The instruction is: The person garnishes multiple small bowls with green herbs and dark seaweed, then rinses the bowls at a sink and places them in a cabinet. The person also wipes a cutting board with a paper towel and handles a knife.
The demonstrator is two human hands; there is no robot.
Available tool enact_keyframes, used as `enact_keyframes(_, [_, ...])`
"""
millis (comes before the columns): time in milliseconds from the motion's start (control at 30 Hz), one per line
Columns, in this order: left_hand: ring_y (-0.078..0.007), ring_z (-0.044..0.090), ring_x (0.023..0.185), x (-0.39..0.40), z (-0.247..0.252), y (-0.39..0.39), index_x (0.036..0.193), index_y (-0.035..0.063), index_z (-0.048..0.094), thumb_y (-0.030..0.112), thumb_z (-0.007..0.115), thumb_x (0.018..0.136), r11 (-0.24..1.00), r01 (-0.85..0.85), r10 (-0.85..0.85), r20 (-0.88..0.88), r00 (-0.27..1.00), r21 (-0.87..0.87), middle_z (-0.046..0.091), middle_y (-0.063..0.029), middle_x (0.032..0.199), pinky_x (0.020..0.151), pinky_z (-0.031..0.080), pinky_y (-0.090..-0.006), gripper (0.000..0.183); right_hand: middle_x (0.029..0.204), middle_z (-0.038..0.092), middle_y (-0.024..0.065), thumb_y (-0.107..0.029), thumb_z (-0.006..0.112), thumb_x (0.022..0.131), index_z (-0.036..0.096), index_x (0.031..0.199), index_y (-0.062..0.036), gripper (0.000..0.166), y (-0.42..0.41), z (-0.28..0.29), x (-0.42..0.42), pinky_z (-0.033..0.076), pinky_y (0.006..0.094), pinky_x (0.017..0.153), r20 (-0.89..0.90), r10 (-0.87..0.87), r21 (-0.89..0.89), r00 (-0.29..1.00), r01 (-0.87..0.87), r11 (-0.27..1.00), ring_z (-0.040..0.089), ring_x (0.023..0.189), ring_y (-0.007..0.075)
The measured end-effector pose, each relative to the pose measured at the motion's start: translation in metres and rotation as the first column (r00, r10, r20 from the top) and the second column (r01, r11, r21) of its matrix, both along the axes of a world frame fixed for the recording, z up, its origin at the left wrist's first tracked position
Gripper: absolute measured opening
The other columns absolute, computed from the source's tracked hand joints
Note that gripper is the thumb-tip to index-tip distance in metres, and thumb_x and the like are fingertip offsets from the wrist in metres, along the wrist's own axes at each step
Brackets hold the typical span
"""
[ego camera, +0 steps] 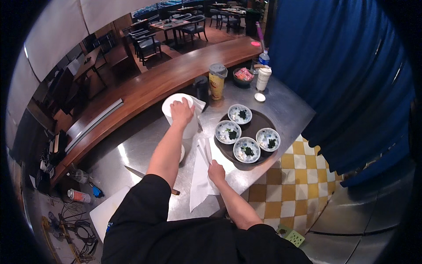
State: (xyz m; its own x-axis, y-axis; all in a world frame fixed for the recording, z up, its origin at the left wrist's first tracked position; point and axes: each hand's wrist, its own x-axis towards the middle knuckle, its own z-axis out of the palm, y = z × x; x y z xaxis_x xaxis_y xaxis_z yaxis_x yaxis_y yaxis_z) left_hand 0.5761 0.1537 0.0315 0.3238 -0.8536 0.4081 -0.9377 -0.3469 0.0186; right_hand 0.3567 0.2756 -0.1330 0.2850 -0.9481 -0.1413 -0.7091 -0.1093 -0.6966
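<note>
A tall white paper towel roll stands upright on the steel counter, its loose end hanging out on the right. My left hand rests on top of it, fingers apart. Lower and to the right, my right hand grips a white paper towel sheet, which is folded near its upper end and has a ragged lower edge. Right of that hand, a dark round tray carries several blue-patterned bowls with dark green leafy pieces and small pale bits inside. A knife lies partly under my left arm.
Behind the roll are a dark cylindrical container, a yellow lidded cup, a bowl of pink packets and a white cup. A wooden ledge borders the far side. A white cutting board lies lower left; a blue curtain hangs right.
</note>
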Motion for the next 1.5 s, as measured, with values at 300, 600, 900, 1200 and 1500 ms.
enact_keyframes(300, [-0.0416,0.020,0.137,-0.064,-0.015,0.131,0.148,0.0102,0.021,0.047,0.077,0.065,0.615,0.777,-0.711,-0.521,0.471,-0.137,0.023,-0.0251,0.147,0.109,0.019,-0.0522,0.106,0.104,0.063,0.0152,-0.017,0.053,0.090,0.047,0.124,0.0000,0.039,0.057,0.024,-0.060,0.047,0.0373,0.086,0.687,-0.182,0.376,0.703,-0.131,0.917,0.062,0.098,0.0264])
enact_keyframes(600, [-0.0328,0.065,0.087,-0.044,-0.024,0.398,0.109,0.0092,0.065,0.001,0.062,0.069,0.976,0.195,-0.199,-0.749,0.632,-0.096,0.066,-0.0142,0.098,0.074,0.051,-0.0391,0.041,0.107,0.063,0.0082,-0.018,0.061,0.088,0.061,0.110,0.0015,0.029,0.095,0.115,-0.037,0.048,0.0314,0.085,0.693,0.295,0.372,0.658,-0.677,0.635,0.060,0.097,0.0164])
enact_keyframes(900, [-0.0392,0.053,0.104,-0.001,-0.113,0.594,0.112,0.0053,0.062,0.022,0.070,0.075,0.841,-0.526,0.534,-0.358,0.766,0.131,0.053,-0.0237,0.116,0.089,0.044,-0.0458,0.042,0.116,0.056,0.0205,-0.024,0.064,0.079,0.050,0.123,-0.0055,0.050,0.140,0.052,0.120,0.046,0.0446,0.089,-0.232,0.793,-0.051,0.564,-0.821,0.569,0.056,0.106,0.0346])
enact_keyframes(1200, [-0.0380,0.056,0.100,-0.009,-0.118,0.625,0.096,0.0012,0.066,0.006,0.060,0.076,0.804,-0.590,0.474,-0.521,0.709,-0.071,0.056,-0.0238,0.107,0.085,0.047,-0.0419,0.021,0.087,0.063,0.0248,-0.017,0.059,0.071,0.048,0.098,-0.0014,0.033,0.126,0.037,0.156,0.048,0.0439,0.078,-0.215,0.751,0.053,0.624,-0.761,0.647,0.062,0.086,0.0413])
enact_keyframes(1500, [-0.0118,0.061,0.076,-0.001,-0.091,0.532,0.098,-0.0022,0.064,-0.006,0.058,0.077,0.306,-0.944,-0.426,-0.904,-0.021,-0.122,0.066,-0.0055,0.087,0.068,0.049,-0.0252,0.022,0.082,0.064,0.0195,-0.019,0.060,0.086,0.043,0.114,-0.0068,0.035,0.222,0.109,0.118,0.048,0.0433,0.067,0.262,0.891,-0.012,0.371,-0.922,0.388,0.064,0.076,0.0370])
